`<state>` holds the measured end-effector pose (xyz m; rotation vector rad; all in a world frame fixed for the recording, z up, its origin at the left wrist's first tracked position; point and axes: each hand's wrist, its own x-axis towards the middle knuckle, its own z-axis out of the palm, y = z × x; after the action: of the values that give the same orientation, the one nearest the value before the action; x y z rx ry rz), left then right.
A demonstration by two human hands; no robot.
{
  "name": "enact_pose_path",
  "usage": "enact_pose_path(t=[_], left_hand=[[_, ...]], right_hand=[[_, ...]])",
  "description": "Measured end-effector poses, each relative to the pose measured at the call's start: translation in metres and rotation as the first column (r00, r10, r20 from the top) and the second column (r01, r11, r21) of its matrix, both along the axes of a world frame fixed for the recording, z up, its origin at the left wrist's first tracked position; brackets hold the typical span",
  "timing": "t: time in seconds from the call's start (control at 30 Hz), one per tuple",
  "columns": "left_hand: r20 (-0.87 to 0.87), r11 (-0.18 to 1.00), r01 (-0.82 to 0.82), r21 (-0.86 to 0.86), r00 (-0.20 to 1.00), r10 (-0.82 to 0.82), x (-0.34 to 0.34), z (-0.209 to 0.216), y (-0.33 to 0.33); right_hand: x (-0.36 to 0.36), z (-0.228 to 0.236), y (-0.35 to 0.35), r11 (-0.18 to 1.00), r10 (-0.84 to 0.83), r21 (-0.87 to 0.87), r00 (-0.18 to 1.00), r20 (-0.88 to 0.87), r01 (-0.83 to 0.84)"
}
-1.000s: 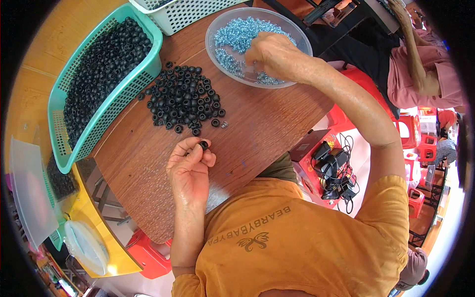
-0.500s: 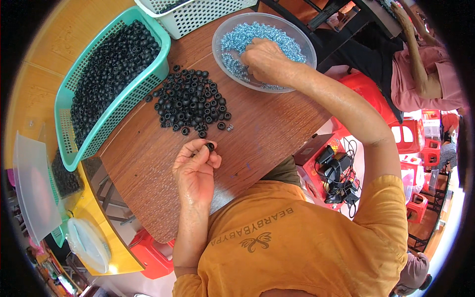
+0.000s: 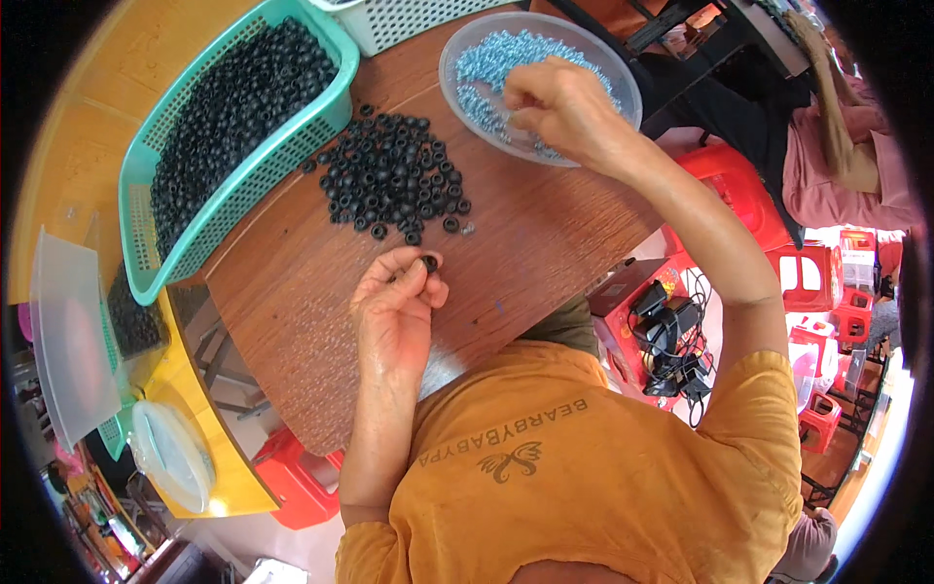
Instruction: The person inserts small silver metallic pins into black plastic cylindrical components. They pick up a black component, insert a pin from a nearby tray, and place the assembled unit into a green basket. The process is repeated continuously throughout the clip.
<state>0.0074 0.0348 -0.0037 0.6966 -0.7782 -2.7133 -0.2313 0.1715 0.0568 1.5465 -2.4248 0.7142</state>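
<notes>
My left hand is closed above the brown table, pinching a round black piece with a hole between thumb and fingertips. A loose pile of similar black pieces lies just beyond it. My right hand is over a clear plastic bowl of small shiny light-blue pieces. Its fingers are curled together and face away, so whatever they might hold is hidden. One small clear piece lies beside the black pile.
At the far left a teal basket full of black pieces rests partly on the table. Behind stands a white basket. Adapters with cables lie on a red box to the right. Another person's arm shows at the upper right.
My right hand has lifted a little off the light-blue pieces. My left hand still pinches the black piece. The whole view has shifted slightly.
</notes>
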Motion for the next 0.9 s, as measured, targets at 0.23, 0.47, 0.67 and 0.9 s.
enact_pose_path(t=[0.23,0.47,0.67,0.9], left_hand=[[-0.025,0.994,-0.025,0.107,0.999,0.028,0.000,0.007,0.006],[-0.062,0.996,-0.002,0.088,0.998,0.008,0.002,0.015,0.010],[-0.047,0.998,-0.047,0.052,0.998,0.049,0.004,0.015,0.017],[-0.026,0.995,-0.083,0.064,0.996,0.085,0.004,0.017,0.018]], right_hand=[[0.094,0.000,0.001,0.937,0.177,-0.331,0.662,0.728,0.113],[0.135,-0.029,-0.010,0.831,0.262,-0.545,0.791,0.553,0.106],[0.138,-0.037,-0.010,0.807,0.225,-0.590,0.930,0.292,-0.010],[0.151,-0.039,-0.009,0.813,0.140,-0.580,0.983,0.118,-0.046]])
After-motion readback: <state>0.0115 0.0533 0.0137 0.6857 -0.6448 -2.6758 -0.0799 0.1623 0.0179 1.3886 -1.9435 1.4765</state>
